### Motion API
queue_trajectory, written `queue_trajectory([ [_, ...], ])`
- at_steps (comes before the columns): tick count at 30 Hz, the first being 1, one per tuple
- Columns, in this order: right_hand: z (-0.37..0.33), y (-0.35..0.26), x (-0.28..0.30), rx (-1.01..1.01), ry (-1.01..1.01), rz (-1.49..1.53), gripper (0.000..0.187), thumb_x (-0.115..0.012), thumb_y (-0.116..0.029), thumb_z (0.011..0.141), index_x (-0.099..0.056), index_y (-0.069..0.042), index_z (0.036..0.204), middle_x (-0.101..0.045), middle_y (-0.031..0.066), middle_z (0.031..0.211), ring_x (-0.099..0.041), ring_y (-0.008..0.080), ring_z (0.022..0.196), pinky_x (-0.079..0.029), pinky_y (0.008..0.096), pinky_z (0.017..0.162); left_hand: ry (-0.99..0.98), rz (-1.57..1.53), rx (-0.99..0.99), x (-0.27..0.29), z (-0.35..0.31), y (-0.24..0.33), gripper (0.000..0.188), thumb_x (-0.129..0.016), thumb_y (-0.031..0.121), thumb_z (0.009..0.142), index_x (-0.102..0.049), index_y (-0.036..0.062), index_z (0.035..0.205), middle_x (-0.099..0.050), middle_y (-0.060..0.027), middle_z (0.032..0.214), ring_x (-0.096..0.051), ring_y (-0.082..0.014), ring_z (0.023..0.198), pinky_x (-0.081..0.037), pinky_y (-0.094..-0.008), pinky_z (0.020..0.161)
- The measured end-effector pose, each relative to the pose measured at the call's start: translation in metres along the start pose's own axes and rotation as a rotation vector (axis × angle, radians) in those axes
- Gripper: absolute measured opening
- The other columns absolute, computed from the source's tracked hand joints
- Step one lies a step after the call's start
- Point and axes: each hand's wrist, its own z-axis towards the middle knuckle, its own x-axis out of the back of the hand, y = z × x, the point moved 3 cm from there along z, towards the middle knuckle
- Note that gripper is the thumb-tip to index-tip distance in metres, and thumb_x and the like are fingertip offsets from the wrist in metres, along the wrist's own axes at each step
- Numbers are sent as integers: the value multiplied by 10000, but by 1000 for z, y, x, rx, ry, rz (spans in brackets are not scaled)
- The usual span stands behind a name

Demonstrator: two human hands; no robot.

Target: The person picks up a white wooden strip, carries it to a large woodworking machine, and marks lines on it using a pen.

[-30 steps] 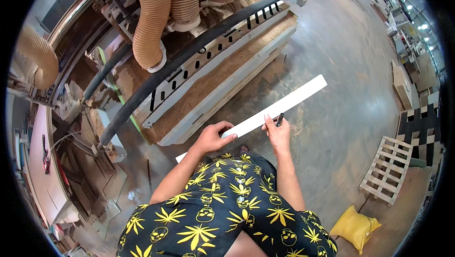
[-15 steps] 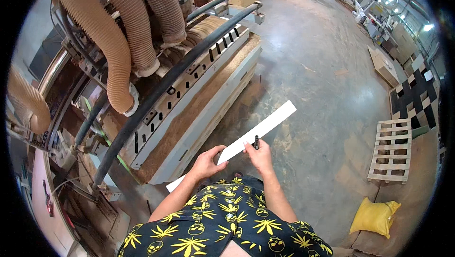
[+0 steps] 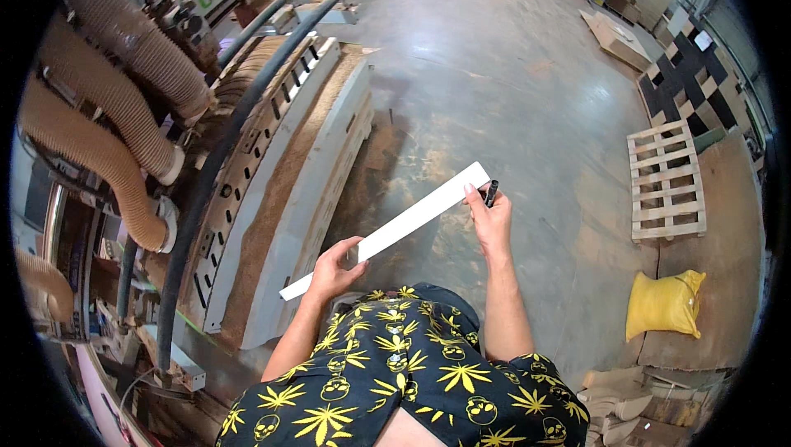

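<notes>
A long, narrow white strip point(image 3: 424, 211), like a flat board, slants across in front of my body, its far right end higher in the picture. My left hand point(image 3: 335, 270) is closed round it near its lower left end, which sticks out past the wrist. Close to the other end, my right hand point(image 3: 492, 220) pinches the strip between thumb and fingers. A black marker-like stick point(image 3: 492, 192) also stands up out of the right hand's fingers. The undersides of both grips are hidden.
To my left stands a large machine with a grey dusty bed point(image 3: 309, 200), ribbed hoses point(image 3: 124, 191) and a dark bar point(image 3: 222, 142). At right are a wooden pallet point(image 3: 669, 183), a yellow sack point(image 3: 664, 305) and a black-and-tan checkered panel point(image 3: 692, 84). Wood scraps point(image 3: 614, 406) lie at lower right.
My right hand has slid along the strip toward its far end, the black stick still in its fingers. The left hand has shifted slightly left. The view has turned right.
</notes>
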Motion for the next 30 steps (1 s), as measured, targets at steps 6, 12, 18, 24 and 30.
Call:
queue_trajectory([
  [6, 14, -29, 11, 35, -15, 58, 300, -766, -269, 965, -747, 18, 1051, -678, -22, 790, -538, 51, 703, -423, 239, 628, -34, -78, -3, -21, 47, -2, 513, -820, 172, 827, -666, 71, 1305, -725, -124, 1189, -702, -262, 1032, -541, -347, 880],
  [12, 43, -49, 0, 215, -15, 20, 330, -806, -171, 929, -732, 41, 1171, -678, -9, 845, -537, 60, 721, -426, 230, 644, -96, -136, -91, -45, 123, -5, 510, -819, 156, 832, -679, 45, 1310, -728, -137, 1212, -708, -262, 1093, -540, -360, 929],
  [18, 111, -83, -20, 398, -139, -182, 321, -832, -71, 869, -737, 36, 1157, -689, 45, 893, -571, 103, 767, -437, 246, 651, -163, -222, -132, -77, 227, -22, 567, -834, 117, 824, -647, -7, 1345, -719, -160, 1240, -678, -222, 1153, -507, -343, 1002],
  [24, 196, -92, -30, 437, -69, -214, 336, -819, -67, 875, -736, 27, 1186, -698, 62, 879, -559, 93, 717, -428, 251, 599, -175, -290, -176, -93, 332, -1, 526, -824, 125, 815, -676, 7, 1305, -738, -160, 1181, -705, -238, 1107, -516, -342, 982],
  [30, 252, -72, -20, 295, -61, -12, 279, -777, -63, 927, -748, -14, 1200, -716, 23, 912, -609, 75, 779, -479, 218, 665, 42, -688, -71, -89, 417, 23, 352, -643, -43, 809, -615, 23, 1153, -683, -85, 1104, -651, -216, 1120, -506, -364, 1017],
])
